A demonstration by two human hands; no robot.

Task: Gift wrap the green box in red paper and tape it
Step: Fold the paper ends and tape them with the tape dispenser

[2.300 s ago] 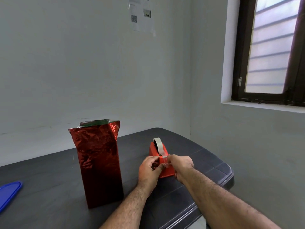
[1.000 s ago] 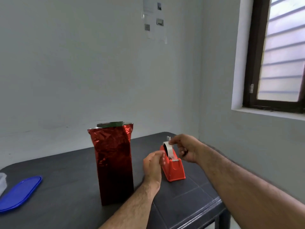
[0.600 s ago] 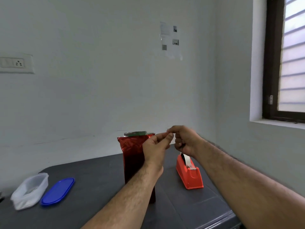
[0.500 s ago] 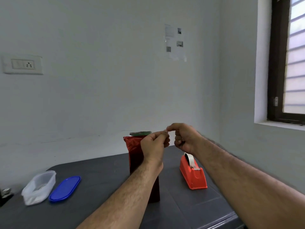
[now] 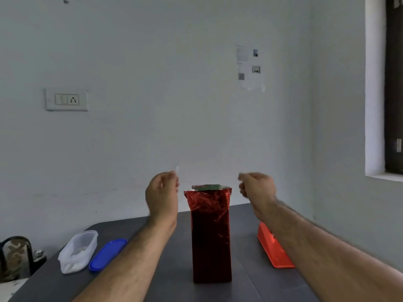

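Hands raised apart; left hand (image 5: pixel 162 190) pinches tape (image 5: pixel 177 170) above box (image 5: pixel 210 234).

Upright red-wrapped green box (image 5: pixel 211 234), top open

clear tub (image 5: pixel 78 250) beside blue lid (image 5: pixel 107 254) on dark table (image 5: pixel 54 280)
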